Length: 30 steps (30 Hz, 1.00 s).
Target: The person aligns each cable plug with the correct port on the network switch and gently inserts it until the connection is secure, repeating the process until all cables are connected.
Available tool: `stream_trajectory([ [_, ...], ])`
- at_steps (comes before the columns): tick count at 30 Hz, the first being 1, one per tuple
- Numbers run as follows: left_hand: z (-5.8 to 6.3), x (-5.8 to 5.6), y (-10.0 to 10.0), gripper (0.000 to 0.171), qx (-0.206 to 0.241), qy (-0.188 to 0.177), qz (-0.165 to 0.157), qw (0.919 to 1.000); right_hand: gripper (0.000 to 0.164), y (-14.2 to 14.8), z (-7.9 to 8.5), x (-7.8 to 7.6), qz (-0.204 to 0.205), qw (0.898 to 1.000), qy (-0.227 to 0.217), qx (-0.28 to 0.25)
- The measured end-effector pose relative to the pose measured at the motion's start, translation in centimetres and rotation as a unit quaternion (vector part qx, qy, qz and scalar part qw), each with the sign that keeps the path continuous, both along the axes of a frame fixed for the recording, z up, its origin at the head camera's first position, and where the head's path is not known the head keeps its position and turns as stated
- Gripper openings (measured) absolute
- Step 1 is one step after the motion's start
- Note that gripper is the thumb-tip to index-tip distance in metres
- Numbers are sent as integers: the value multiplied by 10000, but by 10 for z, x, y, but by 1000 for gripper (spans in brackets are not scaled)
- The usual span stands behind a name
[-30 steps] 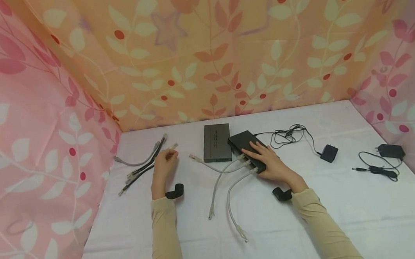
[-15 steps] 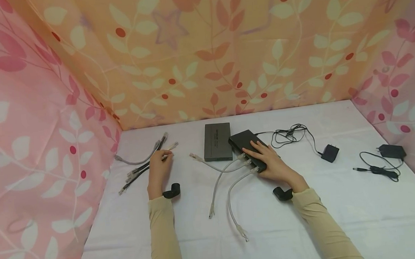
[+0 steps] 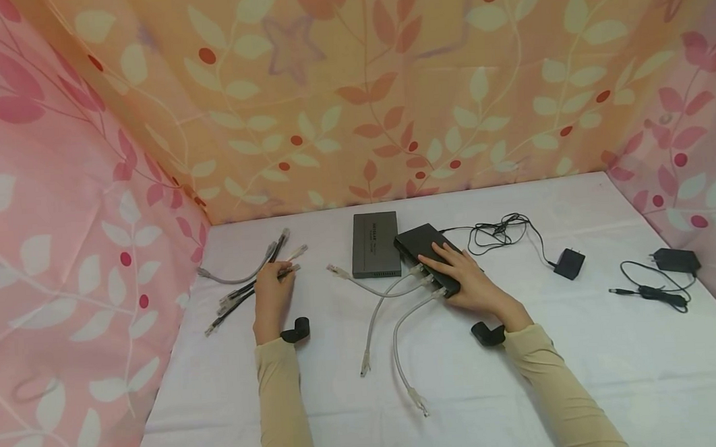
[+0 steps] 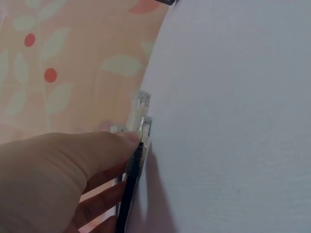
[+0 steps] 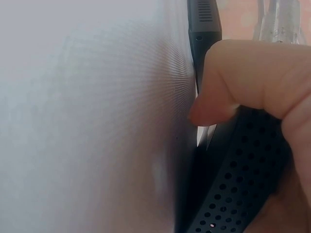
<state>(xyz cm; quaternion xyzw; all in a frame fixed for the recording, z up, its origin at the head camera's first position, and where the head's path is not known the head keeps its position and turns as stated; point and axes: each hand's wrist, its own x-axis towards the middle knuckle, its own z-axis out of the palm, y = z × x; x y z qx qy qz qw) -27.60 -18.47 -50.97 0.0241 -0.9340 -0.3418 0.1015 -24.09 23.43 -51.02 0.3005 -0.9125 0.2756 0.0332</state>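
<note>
Thumb and fingers of our left hand (image 3: 272, 292) pinch a black cable (image 4: 129, 189) near its clear plug (image 4: 146, 127), at the cable pile (image 3: 236, 298); the lowest finger is cut off in the left wrist view. Our right hand (image 3: 467, 284) lies with fingers spread on the black box (image 3: 422, 237), beside a grey box (image 3: 374, 246), their tips hidden in the right wrist view.

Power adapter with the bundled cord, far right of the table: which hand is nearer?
Right. The right hand rests on the black network device, left of the power adapter; the left hand is much farther left, pinching a black Ethernet cable.
</note>
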Motion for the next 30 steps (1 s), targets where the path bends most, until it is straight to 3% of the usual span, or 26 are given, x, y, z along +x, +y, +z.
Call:
stream_trajectory([
  [17, -9, -1, 0, 18, -43, 195, 335, 9992, 95, 0, -2, -1, 6, 10000, 61, 44],
  [30, -3, 3, 1, 20, -7, 258, 158, 9995, 96, 0, 0, 0, 6, 10000, 18, 72],
])
